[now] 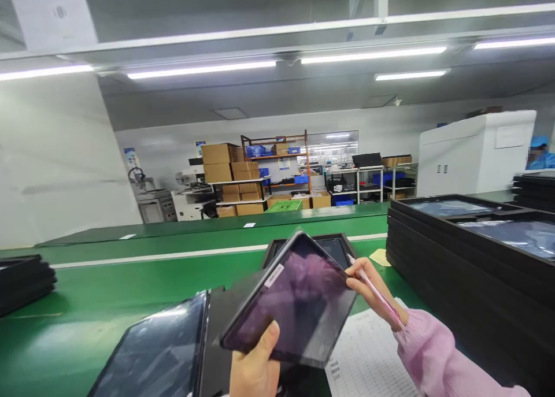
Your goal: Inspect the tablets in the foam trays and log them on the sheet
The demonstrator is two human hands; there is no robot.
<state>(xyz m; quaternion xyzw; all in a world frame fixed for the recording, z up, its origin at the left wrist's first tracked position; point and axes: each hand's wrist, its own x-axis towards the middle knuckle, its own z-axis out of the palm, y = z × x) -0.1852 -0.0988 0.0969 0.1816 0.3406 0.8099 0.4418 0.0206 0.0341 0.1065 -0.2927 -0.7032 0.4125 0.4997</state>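
A dark, glossy tablet screen (303,299) with a white label near its edge is held tilted up in front of me. My left hand (256,362) is closed on its lower edge, thumb across the glass. At the right edge of the screen, my right hand (375,293) pinches a pink-and-clear pen (379,295), its fingertips at the screen's edge. Below my right hand lies a printed grid sheet (368,356). Behind the held screen sits a black tray (351,247) with another screen in it. To the left a second dark screen (160,345) rests in black packaging.
Tall stacked black trays (425,275) holding film-covered screens stand at the right. More black trays (26,281) are at the far left on the green bench (108,299). A yellow paper piece (380,257) lies near the right stack. Shelves and cardboard boxes (217,163) stand beyond.
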